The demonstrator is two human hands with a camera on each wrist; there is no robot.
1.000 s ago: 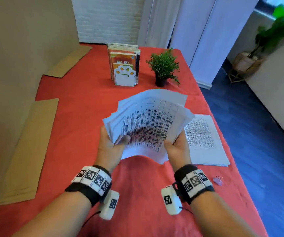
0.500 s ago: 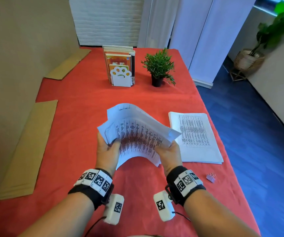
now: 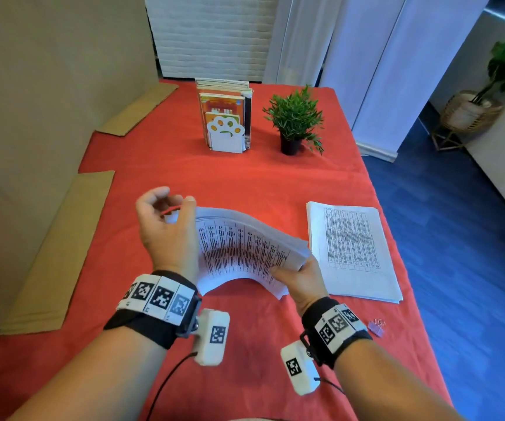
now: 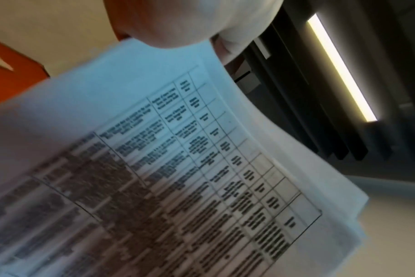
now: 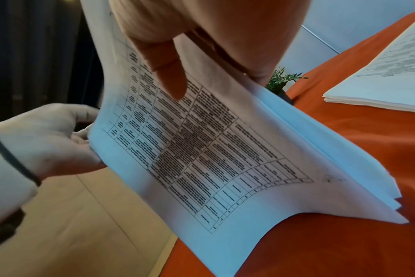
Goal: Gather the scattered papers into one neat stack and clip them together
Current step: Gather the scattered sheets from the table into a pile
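Note:
A sheaf of printed papers (image 3: 245,250) arches over the red cloth, sheets slightly fanned at the right end. My left hand (image 3: 175,206) curls around its far left edge, thumb on top; in the right wrist view this left hand (image 5: 50,138) has its fingers behind that edge. My right hand (image 3: 293,273) grips the near right corner, thumb (image 5: 171,78) on the top sheet and fingers underneath. The sheaf's lower right corner (image 5: 367,209) rests on the cloth. A second flat paper stack (image 3: 354,250) lies to the right. A small lilac binder clip (image 3: 376,327) sits near my right wrist.
A book holder with a paw-shaped bookend (image 3: 225,129) and a small potted plant (image 3: 295,123) stand at the back. Cardboard sheets (image 3: 56,253) lie along the left side. The table's right edge (image 3: 397,253) runs just past the flat stack, above blue floor.
The sheaf has come down from a raised fan to a low arch over the cloth. My left hand slid from the near left corner to the far left edge.

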